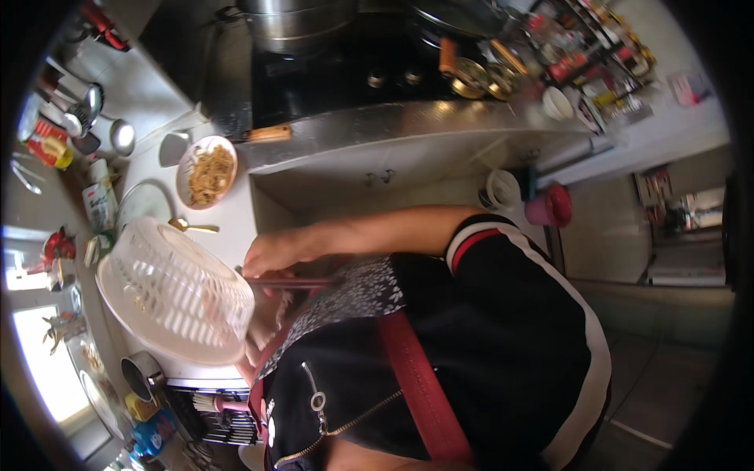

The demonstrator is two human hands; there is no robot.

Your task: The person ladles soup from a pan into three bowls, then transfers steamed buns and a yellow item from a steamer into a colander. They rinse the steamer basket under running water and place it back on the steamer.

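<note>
A white plastic colander basket (pixel 182 288) is tipped on its side over the white worktop, its slotted wall towards me. A few food bits cling to it. My left hand (pixel 259 341) holds it from below at the edge near my body; much of that hand is hidden by the basket and my apron (pixel 353 294). My right hand (pixel 271 258), beside the basket, grips a pair of dark chopsticks (pixel 291 283) that point back towards the apron. Nearby stands a bowl of noodles (pixel 211 173), with a gold-coloured spoon (pixel 197 226) lying by it.
A glass lid (pixel 144 203) lies behind the basket. Further right are a gas hob (pixel 330 88) with a steel steamer pot (pixel 300 26) and a wooden-handled knife (pixel 268 133) at its edge. A small saucepan (pixel 140 374) and a dish rack (pixel 227 421) stand to the left.
</note>
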